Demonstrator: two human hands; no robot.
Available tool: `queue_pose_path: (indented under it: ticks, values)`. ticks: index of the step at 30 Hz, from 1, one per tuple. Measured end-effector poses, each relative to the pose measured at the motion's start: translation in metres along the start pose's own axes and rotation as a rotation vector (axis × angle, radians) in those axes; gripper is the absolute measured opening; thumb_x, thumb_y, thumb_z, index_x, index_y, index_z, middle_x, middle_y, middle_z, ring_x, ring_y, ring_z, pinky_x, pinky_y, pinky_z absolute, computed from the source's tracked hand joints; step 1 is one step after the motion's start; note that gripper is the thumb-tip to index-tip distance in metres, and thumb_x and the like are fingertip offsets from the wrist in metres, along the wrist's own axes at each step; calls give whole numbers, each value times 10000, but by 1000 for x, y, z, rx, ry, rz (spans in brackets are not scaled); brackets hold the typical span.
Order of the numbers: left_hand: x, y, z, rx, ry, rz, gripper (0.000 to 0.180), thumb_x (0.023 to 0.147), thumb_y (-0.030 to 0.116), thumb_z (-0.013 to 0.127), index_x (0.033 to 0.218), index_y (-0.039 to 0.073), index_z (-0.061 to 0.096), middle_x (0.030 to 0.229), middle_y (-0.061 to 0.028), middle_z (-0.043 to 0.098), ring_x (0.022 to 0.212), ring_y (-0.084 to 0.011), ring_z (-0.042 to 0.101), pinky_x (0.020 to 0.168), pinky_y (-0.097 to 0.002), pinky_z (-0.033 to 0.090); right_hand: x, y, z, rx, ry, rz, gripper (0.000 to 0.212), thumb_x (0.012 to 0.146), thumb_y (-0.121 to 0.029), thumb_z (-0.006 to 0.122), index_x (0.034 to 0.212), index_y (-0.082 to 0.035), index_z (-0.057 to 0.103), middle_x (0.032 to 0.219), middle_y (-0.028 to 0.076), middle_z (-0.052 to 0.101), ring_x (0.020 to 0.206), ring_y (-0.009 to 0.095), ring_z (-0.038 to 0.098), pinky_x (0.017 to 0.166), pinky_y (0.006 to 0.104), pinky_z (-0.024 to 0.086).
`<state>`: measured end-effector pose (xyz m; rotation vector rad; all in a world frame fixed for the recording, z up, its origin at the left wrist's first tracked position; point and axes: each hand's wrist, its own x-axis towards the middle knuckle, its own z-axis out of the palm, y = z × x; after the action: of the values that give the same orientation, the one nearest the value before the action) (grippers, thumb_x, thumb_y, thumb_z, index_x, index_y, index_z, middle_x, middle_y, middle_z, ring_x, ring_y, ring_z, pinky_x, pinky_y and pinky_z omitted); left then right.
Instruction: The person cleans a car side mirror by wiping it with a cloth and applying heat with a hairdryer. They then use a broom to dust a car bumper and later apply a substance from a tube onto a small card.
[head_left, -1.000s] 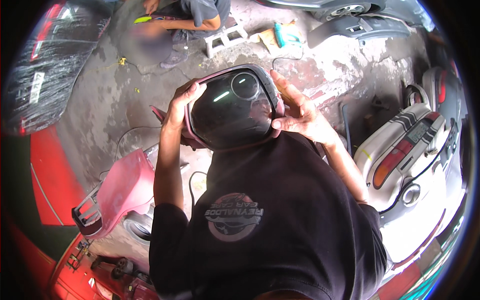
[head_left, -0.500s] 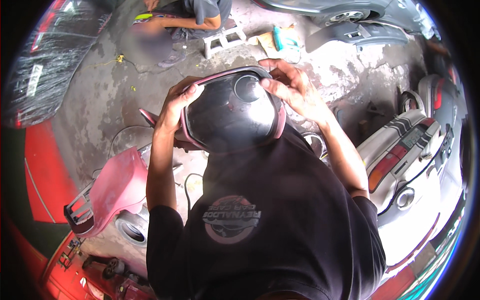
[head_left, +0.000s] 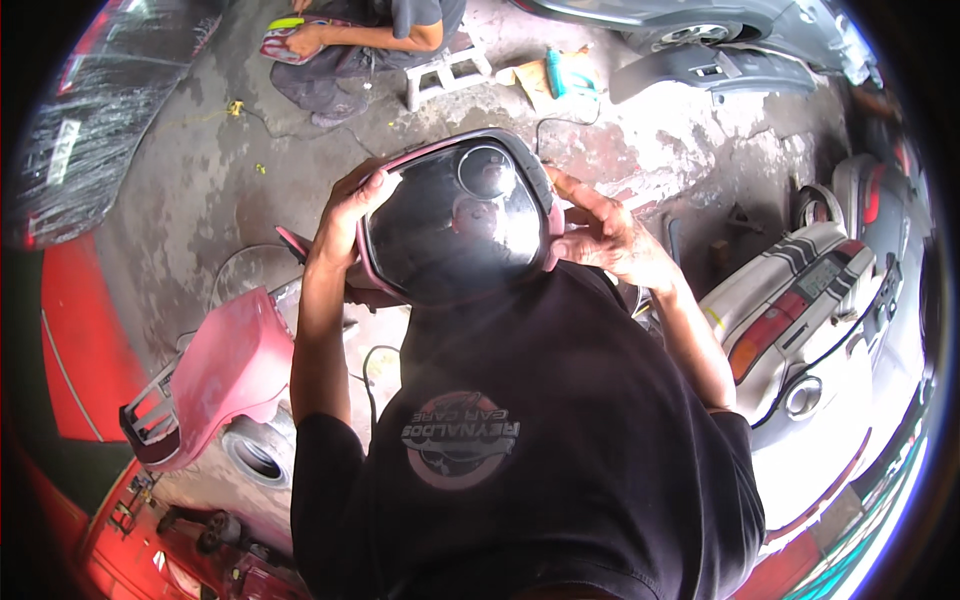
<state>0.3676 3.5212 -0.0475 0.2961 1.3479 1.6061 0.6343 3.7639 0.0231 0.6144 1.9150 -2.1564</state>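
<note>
We grip the headlight (head_left: 455, 225) by its pink rim, left hand (head_left: 345, 215) and right hand (head_left: 600, 235) clamping opposite sides; a slip risks dropping it on the concrete floor (head_left: 200, 180).

The headlight panel (head_left: 455, 220) was a rounded piece with a pink rim and a dark, glossy lens filling most of its face. A small round lamp sat near its upper right corner. Light glared off the lens, and dim reflections showed in it. It was held up off the ground in front of the chest, face toward the camera, tilted slightly, gripped at both side edges.
</note>
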Motion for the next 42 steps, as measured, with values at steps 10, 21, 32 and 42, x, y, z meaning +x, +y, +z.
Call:
queue_pose_path:
  ticks: [10, 21, 32, 42]
  values:
    - [-1, 12, 8, 74, -10, -61, 380, 1004, 358, 655, 1107, -6, 612, 1078, -31, 588, 1061, -126, 533, 975, -283, 391, 7, 16, 7, 180, 164, -74, 656, 1032, -351, 626, 1554, -30, 393, 1208, 139, 686, 1156, 210, 641, 1033, 359, 495]
    - [1, 1, -10, 173, -40, -116, 498, 998, 333, 648, 1296, -59, 572, 1278, -116, 586, 1234, -200, 544, 1144, -357, 366, 0, 30, 26, 129, 186, -75, 740, 949, -202, 732, 1568, -36, 362, 1362, 120, 605, 1157, 205, 640, 968, 353, 521]
    - [-22, -68, -34, -74, 326, 86, 690, 1018, 386, 566, 1459, -116, 392, 1505, -224, 425, 1455, -283, 360, 1254, -412, 208, 12, 51, 19, 339, 70, -220, 805, 993, -446, 657, 1594, -41, 309, 1586, 157, 394, 1444, 273, 388, 1199, 400, 305]
    - [13, -74, -77, 47, 172, 84, 850, 1031, 452, 562, 1526, -159, 239, 1569, -224, 337, 1451, -316, 350, 1228, -431, 252, 2, 50, 27, 194, 83, -100, 1176, 872, -587, 745, 1625, -3, 57, 1650, 228, 240, 1479, 317, 341, 1199, 390, 322]
